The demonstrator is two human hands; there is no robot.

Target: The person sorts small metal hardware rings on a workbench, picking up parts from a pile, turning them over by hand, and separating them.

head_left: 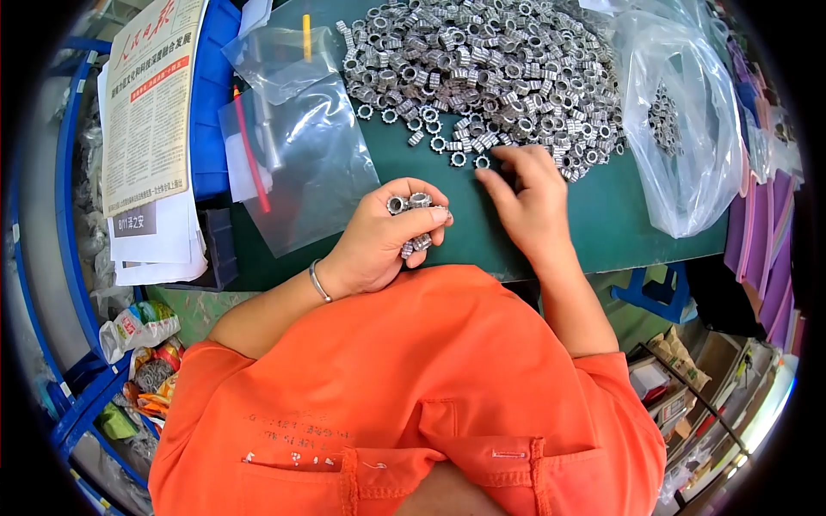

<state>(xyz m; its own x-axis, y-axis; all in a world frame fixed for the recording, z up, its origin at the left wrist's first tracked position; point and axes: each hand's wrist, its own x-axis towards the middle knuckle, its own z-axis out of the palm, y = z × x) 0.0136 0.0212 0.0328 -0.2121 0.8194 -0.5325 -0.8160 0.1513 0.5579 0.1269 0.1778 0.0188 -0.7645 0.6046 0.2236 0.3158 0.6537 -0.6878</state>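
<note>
A large heap of small grey metal toothed rings [482,77] covers the far side of the green table [439,228]. My left hand [391,228] is closed around several of these rings [419,200], which show between the thumb and fingers near the table's front edge. At the heap's near edge, my right hand [532,198] has its thumb and forefinger apart. One loose ring [483,162] lies by those fingertips, and I see nothing held there. The other right fingers are curled and partly hidden.
Flat clear plastic bags [310,163] lie left of the heap with a red pen [251,150] and a yellow stick [307,38]. A clear bag [684,129] holding rings sits right. Beyond the left bags are a newspaper [151,103] and a blue bin [211,103].
</note>
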